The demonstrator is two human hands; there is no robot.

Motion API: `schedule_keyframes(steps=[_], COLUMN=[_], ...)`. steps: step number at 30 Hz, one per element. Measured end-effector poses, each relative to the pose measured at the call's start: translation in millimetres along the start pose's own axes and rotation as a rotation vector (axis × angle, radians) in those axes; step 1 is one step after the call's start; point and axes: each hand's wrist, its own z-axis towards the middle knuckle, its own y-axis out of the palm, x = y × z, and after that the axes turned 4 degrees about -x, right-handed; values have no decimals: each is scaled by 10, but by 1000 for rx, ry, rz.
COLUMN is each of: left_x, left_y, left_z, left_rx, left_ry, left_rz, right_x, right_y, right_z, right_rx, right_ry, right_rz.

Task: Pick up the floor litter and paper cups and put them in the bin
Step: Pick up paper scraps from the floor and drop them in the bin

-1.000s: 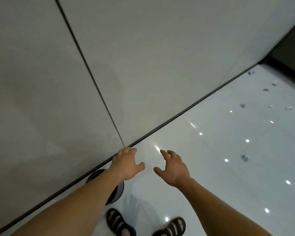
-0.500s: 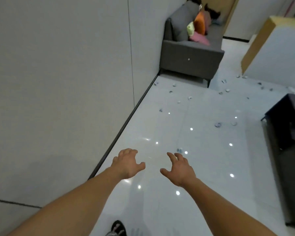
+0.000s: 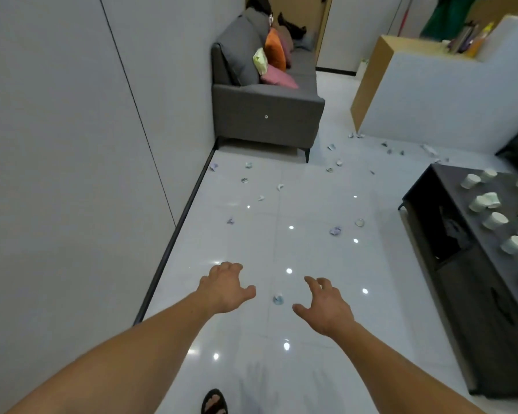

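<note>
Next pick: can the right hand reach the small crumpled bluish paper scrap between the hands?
Probably yes: the right hand is open and empty; the crumpled bluish paper scrap lies uncovered beside it.

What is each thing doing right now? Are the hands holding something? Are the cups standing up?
Left hand: fingers spread, holding nothing.
Right hand: fingers spread, holding nothing.
Paper scrap: lying between the hands, untouched.
Floor litter: scattered, not picked up.
Paper cups: mostly tipped over on the dark cabinet.
Bin: not in view.
</note>
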Motion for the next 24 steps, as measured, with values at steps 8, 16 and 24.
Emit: schedule_keyframes(steps=[8,16,24], left_x=[369,604,556], left_y=[-405,-273,316], left_z=[1361,2943,4833], left_rx=[-117,-219,-237], left_ry=[27,-152,-225], left_rz=[53,4,-192], right_x=[261,688,1210], right_y=[-310,-266,482], right_z=[1095,2837,4532], right_rx=[-91,-251,-366], right_ry=[103,45,155], right_rz=[82,120,172])
